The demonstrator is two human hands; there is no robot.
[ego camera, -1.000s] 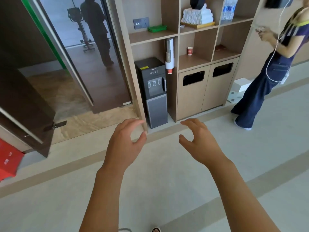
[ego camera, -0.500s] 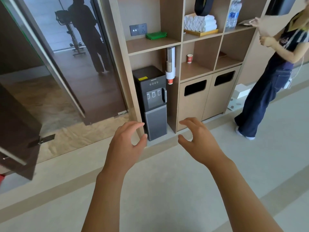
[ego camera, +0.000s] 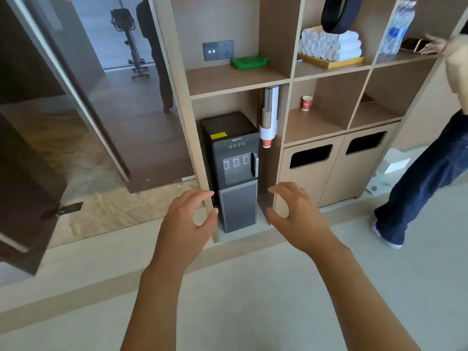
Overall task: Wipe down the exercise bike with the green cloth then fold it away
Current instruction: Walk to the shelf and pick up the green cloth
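The green cloth (ego camera: 249, 62) lies folded on an upper shelf of the wooden shelving unit (ego camera: 235, 82), beside a wall socket. An exercise bike (ego camera: 130, 44) shows far off at the top left, seen in the dark glass door. My left hand (ego camera: 187, 219) and my right hand (ego camera: 296, 216) are held out low in front of me, well below the cloth. Both have curled, spread fingers and hold nothing.
A dark water dispenser (ego camera: 234, 171) stands in the shelving's lower bay, a cup holder (ego camera: 269, 117) beside it. Rolled white towels (ego camera: 331, 44), a water bottle (ego camera: 397, 29) and a red cup (ego camera: 307, 103) sit on other shelves. A person (ego camera: 430, 173) stands at the right. An open dark door (ego camera: 30, 173) is at the left.
The view has closed in on the shelving, and the cloth's shelf is nearer and more central. Both hands keep the same open pose. The person at the right has shifted toward the frame edge.
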